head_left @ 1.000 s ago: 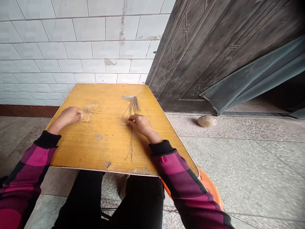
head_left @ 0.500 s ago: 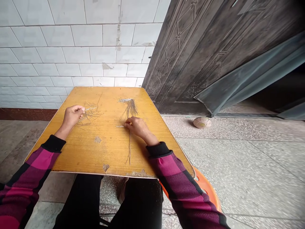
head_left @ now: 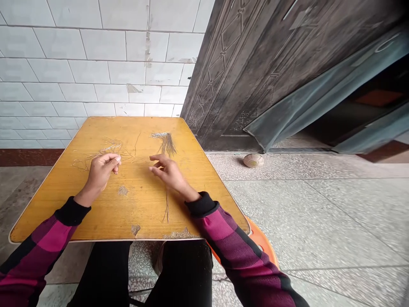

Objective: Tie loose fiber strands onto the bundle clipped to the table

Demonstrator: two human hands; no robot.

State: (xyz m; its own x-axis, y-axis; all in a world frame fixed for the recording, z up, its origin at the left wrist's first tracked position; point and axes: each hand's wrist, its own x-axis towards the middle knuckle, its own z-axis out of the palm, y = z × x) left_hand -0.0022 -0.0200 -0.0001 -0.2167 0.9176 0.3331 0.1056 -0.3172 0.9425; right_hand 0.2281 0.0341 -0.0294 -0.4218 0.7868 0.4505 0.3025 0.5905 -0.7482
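Observation:
My left hand is closed, thumb pressed against the fingers, at the near side of a loose tangle of thin wires. Whatever it pinches is too small to make out. My right hand hovers over the table's middle with thumb and index finger apart, nothing visible between them. Beneath it a thin dark wire strand runs toward the table's front edge; its upper end is hidden by the hand. Beyond that hand lies a bundle of bent wires, silvery at one end and dark, splayed at the other.
The yellow wooden table has chipped patches near its front edge. It stands against a white tiled wall. A dark carved door with a grey-green curtain is to the right. A ball and an orange stool are on the floor.
My left hand has drawn back from the wire tangle toward me and the middle. The right hand's fingers have opened and come off the strand. The view has turned slightly right.

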